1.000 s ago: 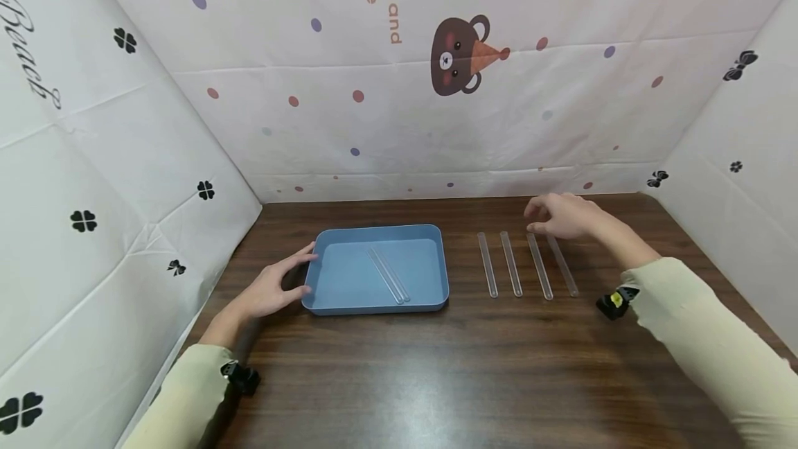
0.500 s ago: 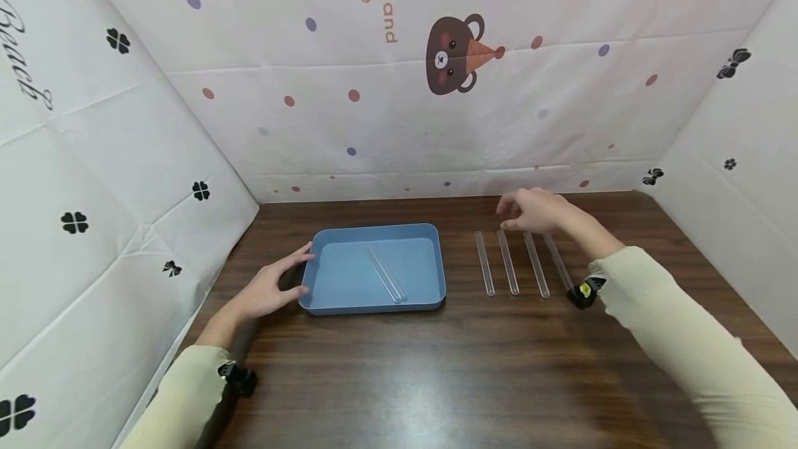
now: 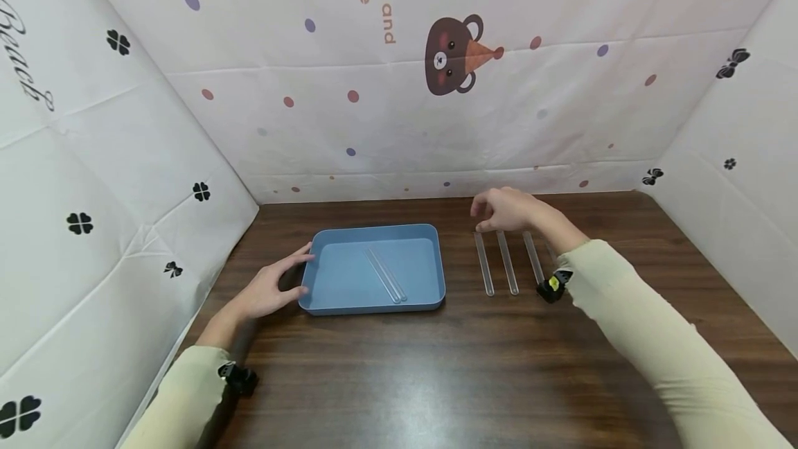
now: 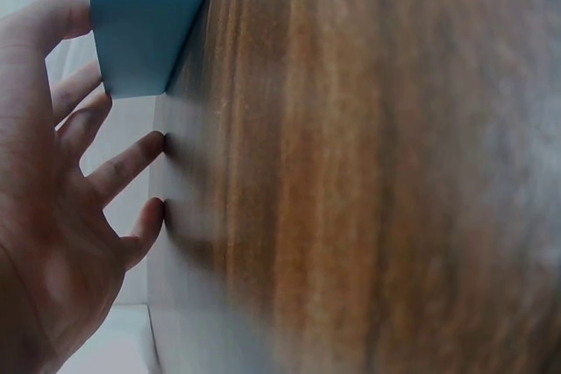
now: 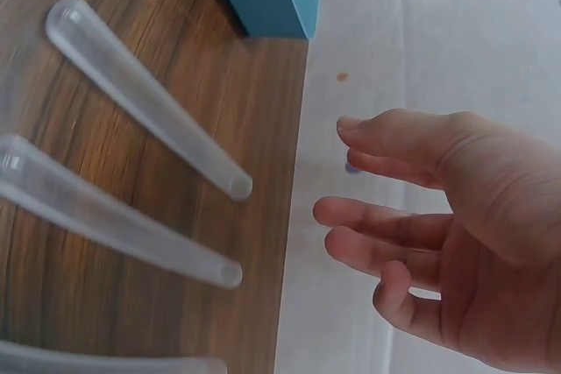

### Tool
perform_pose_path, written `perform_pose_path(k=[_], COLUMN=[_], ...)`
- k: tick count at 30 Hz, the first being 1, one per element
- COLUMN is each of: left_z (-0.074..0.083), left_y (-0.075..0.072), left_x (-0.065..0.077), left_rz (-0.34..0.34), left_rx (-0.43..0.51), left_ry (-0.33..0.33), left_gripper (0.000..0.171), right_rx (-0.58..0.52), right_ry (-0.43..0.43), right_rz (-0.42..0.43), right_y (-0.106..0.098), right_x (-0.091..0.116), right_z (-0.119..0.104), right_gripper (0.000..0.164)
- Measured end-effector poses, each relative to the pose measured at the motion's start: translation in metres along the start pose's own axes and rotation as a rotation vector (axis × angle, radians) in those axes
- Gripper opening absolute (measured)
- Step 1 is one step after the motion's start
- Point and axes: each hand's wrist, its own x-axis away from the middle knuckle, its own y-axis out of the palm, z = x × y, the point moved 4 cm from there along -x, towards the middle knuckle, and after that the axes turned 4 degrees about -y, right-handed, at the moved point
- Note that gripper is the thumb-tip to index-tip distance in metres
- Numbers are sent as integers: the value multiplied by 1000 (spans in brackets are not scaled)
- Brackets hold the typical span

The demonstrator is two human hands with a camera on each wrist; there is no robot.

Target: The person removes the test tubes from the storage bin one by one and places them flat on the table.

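Note:
My left hand rests against the left end of a blue tray. Its thumb and fingers are spread along the rim, and in the left wrist view two fingertips reach down to the tabletop. Two clear test tubes lie slanted side by side inside the tray. To the right of it, several more test tubes lie in a spaced row on the table. My right hand hovers over the far end of the leftmost test tube, fingers loosely bent and holding nothing. The right forearm partly hides the rightmost tubes.
The dark wooden table reaches back to a white printed cloth. Further cloth walls stand at the left and right. Each wrist carries a small black camera.
My right hand has moved left above the row, from the rightmost tubes to the leftmost one. The left hand, the tray and the tubes stay put; the head view shifted slightly.

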Motion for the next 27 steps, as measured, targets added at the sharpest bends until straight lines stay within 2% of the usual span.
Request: perform_pose_path(k=[27], left_z=[-1], left_y=[2], left_x=[0], left_rz=[16], left_rx=[8], left_ry=[-1], left_gripper=[67], right_rx=[38], right_ry=[-68], right_rz=[-21], right_y=[16], right_x=[-46], right_z=[-57], right_gripper=[29])
